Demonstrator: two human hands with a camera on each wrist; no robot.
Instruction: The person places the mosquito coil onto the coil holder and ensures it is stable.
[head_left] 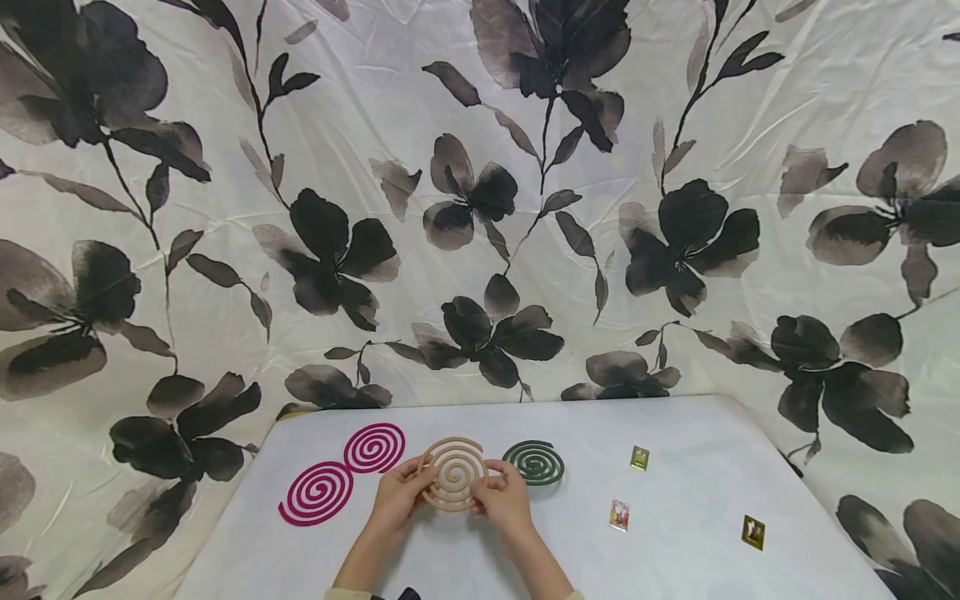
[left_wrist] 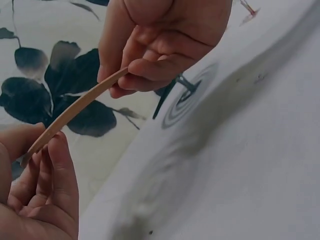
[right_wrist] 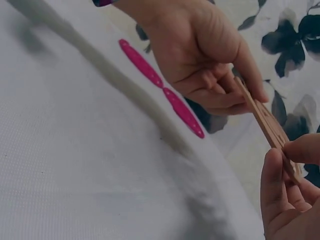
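Note:
A tan mosquito coil (head_left: 455, 475) is held up above the white table by both hands, its flat spiral face showing in the head view. My left hand (head_left: 401, 497) pinches its left rim between thumb and fingers. On the opposite rim, my right hand (head_left: 506, 500) pinches it the same way. Seen nearly edge-on in the left wrist view, the tan coil (left_wrist: 75, 106) looks slightly bowed. Just behind the right hand lies a dark green coil (head_left: 534, 463). To the left are two magenta coils, one nearer (head_left: 318, 493) and one farther (head_left: 374, 448), their edges meeting.
On the right half of the white table (head_left: 570, 558) lie three small shiny packets: a gold-green one (head_left: 639, 457), a red and white one (head_left: 619, 515) and a dark gold one (head_left: 753, 532). A floral cloth (head_left: 405, 333) hangs behind the table.

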